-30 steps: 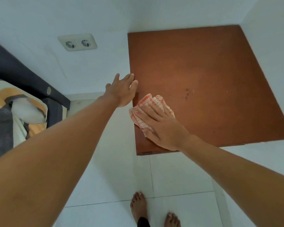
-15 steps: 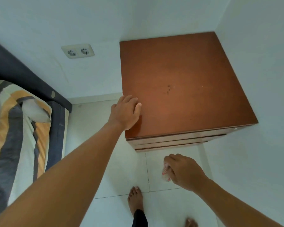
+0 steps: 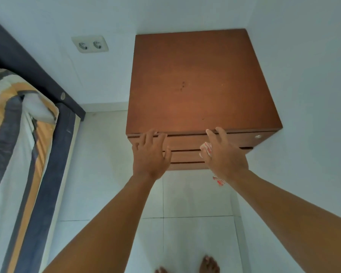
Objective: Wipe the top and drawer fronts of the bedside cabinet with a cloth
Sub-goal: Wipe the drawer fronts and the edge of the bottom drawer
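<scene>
Both arms reach forward, the left hand (image 3: 150,154) spread flat, the right hand (image 3: 222,154) with fingers extended.

Soft, even daylight, slightly cool cast on the white walls, warm glow patch on the cabinet top (image 3: 201,85), faint shadows under its drawer edges, wide-angle bending at the frame edges, mild overall softness
</scene>
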`<state>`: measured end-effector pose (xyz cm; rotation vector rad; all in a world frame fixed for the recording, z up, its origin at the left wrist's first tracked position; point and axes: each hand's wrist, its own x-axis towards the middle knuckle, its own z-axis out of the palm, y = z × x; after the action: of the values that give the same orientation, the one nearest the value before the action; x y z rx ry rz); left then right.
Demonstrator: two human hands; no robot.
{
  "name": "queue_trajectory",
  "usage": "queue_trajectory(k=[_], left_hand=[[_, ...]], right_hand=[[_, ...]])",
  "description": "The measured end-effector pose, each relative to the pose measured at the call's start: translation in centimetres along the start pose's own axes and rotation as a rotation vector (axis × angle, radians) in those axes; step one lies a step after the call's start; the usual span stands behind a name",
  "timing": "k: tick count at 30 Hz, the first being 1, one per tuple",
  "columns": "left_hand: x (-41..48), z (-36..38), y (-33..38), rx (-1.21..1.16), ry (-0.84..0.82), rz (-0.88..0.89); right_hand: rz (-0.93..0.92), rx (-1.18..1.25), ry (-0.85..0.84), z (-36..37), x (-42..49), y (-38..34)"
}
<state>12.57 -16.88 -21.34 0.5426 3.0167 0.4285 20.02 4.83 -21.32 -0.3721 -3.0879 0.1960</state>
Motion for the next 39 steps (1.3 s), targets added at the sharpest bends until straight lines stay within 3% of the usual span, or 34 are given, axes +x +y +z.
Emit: queue_trajectory(k=[13, 24, 29, 39], left_hand=[[-1.7, 2.0, -4.3, 0.099, 0.078, -0.097], [-1.7, 9.4, -5.2, 0.065, 0.336, -0.139], [-0.1, 11.5, -6.4, -0.009, 0.473, -0.078], [1.1, 11.9, -7.1, -0.076, 0.597, 0.003]], right_hand=[[0.067, 0.061, 0.140, 3.9, -0.7, -3.0], [-0.076, 0.074, 0.368, 8.7, -0.6, -0.7], [-0.095, 0.099, 0.471, 11.0, 0.5, -0.4], [-0.070, 0.085, 0.625, 12.7, 1.5, -1.4]])
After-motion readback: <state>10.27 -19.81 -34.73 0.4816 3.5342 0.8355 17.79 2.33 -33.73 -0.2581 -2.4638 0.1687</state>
